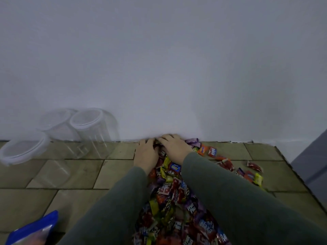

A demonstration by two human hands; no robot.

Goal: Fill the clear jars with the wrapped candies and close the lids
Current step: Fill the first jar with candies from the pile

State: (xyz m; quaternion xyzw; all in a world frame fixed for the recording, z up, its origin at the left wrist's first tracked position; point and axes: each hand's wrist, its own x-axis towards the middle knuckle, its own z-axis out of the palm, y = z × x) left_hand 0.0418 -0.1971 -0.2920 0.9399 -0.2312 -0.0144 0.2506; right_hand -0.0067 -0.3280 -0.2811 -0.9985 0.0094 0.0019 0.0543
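A long heap of wrapped candies [169,195] in red, yellow, purple and orange runs from the wall toward me across the tiled surface. My left hand [146,153] and my right hand [174,146] lie palm down side by side on the far end of the heap, at the wall, fingers spread over the wrappers. Whether any candy is gripped under them is hidden. Three clear jars stand at the left with their lids on: one near the edge [26,154], one at the back [56,126] and one beside it [93,131].
Loose candies [251,172] lie scattered to the right of the heap. A blue plastic bag [33,230] sits at the bottom left. A white wall [177,68] closes the back. The tiled surface [70,174] ends at a slanted edge on the right, beside a grey panel [311,161].
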